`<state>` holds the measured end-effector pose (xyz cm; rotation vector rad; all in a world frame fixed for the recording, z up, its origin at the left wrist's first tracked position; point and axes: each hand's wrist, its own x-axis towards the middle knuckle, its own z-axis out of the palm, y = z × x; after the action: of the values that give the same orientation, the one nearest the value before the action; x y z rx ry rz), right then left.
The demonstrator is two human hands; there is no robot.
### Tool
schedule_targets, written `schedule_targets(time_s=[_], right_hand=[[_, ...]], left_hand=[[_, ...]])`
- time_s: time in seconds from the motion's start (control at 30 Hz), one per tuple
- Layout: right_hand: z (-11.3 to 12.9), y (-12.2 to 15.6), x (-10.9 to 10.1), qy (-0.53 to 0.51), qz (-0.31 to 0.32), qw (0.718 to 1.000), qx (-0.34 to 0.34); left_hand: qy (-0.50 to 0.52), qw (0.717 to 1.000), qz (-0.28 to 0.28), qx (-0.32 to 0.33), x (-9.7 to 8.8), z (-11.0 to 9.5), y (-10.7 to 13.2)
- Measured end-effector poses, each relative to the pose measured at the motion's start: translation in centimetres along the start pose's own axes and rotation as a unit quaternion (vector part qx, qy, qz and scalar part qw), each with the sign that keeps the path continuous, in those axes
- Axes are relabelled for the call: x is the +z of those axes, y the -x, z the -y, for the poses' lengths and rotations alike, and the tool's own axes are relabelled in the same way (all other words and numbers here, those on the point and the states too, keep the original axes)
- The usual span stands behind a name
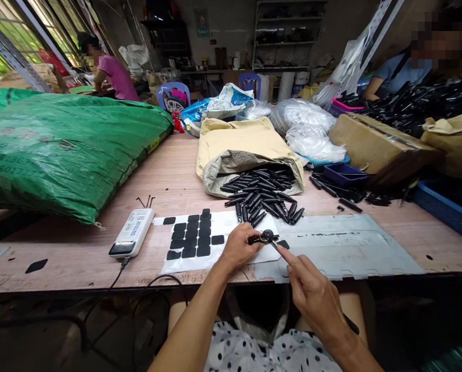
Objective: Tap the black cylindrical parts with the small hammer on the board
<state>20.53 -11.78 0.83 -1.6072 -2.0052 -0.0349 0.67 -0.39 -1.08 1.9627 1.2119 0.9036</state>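
My left hand is closed around a small black part with a round end, just above the front of the table. In my right hand is a screwdriver; its thin metal shaft points at the round end, and the black handle shows behind the palm. Its tip is too small to make out. Beyond my hands, many black tube-shaped parts spill from a tan paper sack. A white sheet with black rounded-square stickers lies left of my left hand. Under my hands' right side is a grey board.
A white power bank with a cable stands at left, near a large green sack. Right are a small blue tray, a cardboard box and a blue bin. Two other people sit farther back, left and right.
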Motion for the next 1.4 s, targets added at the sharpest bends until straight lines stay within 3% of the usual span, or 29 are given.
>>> schedule_targets(time_s=[0.3, 0.47, 0.63, 0.8, 0.9, 1.07, 1.2, 1.4], right_hand=[[-1.6, -0.3, -0.8, 0.013, -0.022, 0.999, 0.039], [-6.4, -1.6, -2.1, 0.029, -0.06, 0.995, 0.069], [-12.2, -2.5, -1.6, 0.089, -0.013, 0.996, -0.003], [-12.9, -2.5, -0.2, 0.126, -0.018, 0.991, -0.038], [-12.3, -2.3, 0.3, 0.144, -0.031, 0.988, -0.04], [-12.1, -2.2, 0.5, 0.159, -0.052, 0.985, -0.04], [-12.2, -2.2, 0.6, 0.159, -0.054, 0.985, -0.036], [-12.1, -2.2, 0.6, 0.151, -0.048, 0.987, -0.026]], left_hand=[[-0.004, 1.0, -0.003, -0.008, -0.1, -0.1, 0.0], [-0.043, 0.999, -0.006, 0.011, 0.0, -0.5, 0.2], [-0.07, 0.997, 0.009, 0.013, 0.1, -0.4, 0.1], [-0.033, 0.997, 0.004, 0.073, -0.6, -1.4, 0.5], [-0.064, 0.988, 0.019, 0.141, -0.9, -3.4, 2.2], [-0.148, 0.964, 0.072, 0.207, 0.6, -5.3, 7.8], [-0.227, 0.956, 0.02, 0.183, 2.9, -3.7, 11.4], [-0.3, 0.939, -0.027, 0.166, 5.5, -1.1, 13.2]])
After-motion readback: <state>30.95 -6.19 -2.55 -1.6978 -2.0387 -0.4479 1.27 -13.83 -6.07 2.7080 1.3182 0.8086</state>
